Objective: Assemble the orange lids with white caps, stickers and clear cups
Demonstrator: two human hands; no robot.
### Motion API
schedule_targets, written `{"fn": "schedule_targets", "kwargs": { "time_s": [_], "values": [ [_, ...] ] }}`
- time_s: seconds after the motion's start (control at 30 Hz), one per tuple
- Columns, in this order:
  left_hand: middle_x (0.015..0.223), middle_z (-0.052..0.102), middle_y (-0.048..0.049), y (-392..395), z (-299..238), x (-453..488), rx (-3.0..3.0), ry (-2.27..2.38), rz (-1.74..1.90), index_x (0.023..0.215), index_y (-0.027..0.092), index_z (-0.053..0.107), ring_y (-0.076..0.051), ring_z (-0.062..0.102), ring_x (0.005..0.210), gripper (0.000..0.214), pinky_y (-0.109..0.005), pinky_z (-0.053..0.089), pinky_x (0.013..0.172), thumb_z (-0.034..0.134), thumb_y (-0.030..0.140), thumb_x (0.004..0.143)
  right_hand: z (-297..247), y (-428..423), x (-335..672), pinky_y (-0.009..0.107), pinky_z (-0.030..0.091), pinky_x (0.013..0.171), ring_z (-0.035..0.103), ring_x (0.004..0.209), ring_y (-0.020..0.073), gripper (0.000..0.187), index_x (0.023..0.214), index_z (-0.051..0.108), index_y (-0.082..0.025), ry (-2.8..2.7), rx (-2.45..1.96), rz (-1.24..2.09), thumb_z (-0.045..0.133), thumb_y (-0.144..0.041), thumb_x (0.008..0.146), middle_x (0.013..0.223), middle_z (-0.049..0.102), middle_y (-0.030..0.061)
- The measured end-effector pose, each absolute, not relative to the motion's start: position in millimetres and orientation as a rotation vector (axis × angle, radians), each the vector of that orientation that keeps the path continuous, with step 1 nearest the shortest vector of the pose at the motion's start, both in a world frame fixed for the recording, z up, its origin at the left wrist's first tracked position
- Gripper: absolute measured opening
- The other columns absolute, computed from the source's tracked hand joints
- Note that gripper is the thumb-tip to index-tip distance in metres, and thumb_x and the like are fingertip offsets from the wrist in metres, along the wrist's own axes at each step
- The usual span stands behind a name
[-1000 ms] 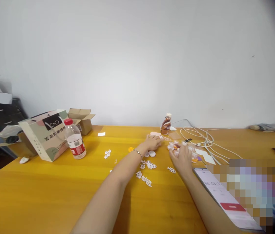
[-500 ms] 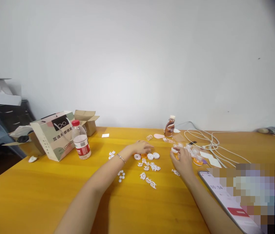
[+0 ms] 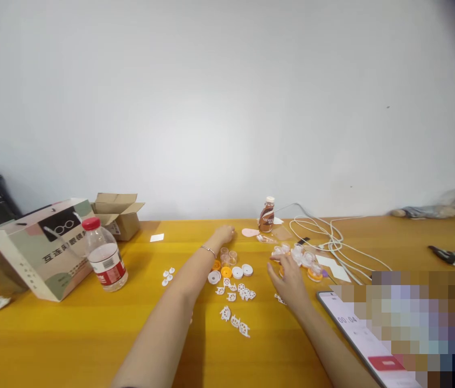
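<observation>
My left hand (image 3: 224, 235) reaches toward the back of the table, fingers curled together. What they close on, if anything, is hidden. Just in front of that hand stand small clear plastic cups (image 3: 232, 256). Nearer lie white discs (image 3: 247, 270) and orange discs (image 3: 226, 272), then several white openwork pieces (image 3: 245, 293). My right hand (image 3: 287, 274) has its fingers apart, at the left edge of a cluster of clear plastic pieces (image 3: 300, 255). An orange disc (image 3: 315, 277) lies at the cluster's right end. Another white openwork piece (image 3: 279, 298) is beside my right wrist.
Small white caps (image 3: 168, 276) lie left of my left arm. A water bottle (image 3: 106, 261), paper bag (image 3: 45, 248) and cardboard box (image 3: 120, 215) stand at left. A brown bottle (image 3: 267, 216) and white cables (image 3: 334, 237) are at the back. A phone (image 3: 352, 334) lies at right.
My left hand has moved farther back, off the discs, to where a clear plastic piece lay. My right hand stays by the clear pieces. The view has turned right.
</observation>
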State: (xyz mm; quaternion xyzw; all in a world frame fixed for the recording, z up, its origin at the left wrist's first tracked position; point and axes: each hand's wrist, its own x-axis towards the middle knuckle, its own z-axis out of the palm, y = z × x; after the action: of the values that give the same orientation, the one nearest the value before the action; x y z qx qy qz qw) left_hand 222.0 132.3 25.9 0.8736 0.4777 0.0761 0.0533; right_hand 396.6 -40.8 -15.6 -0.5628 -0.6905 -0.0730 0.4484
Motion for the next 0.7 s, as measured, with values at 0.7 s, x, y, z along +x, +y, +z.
{"fn": "schedule_targets", "kwargs": {
  "time_s": [0.7],
  "values": [
    [0.103, 0.056, -0.0092, 31, 41, 54, 2.606, 1.431, 0.46, 0.1, 0.015, 0.051, -0.017, 0.053, 0.087, 0.029, -0.027, 0.041, 0.077, 0.049, 0.034, 0.078, -6, -59, 363, 0.036, 0.041, 0.076, 0.052, 0.084, 0.0224, 0.016, 0.088, 0.051, -0.021, -1.874, -1.268, 0.029, 0.046, -0.033, 0.079, 0.088, 0.055, 0.0068]
  ]
}}
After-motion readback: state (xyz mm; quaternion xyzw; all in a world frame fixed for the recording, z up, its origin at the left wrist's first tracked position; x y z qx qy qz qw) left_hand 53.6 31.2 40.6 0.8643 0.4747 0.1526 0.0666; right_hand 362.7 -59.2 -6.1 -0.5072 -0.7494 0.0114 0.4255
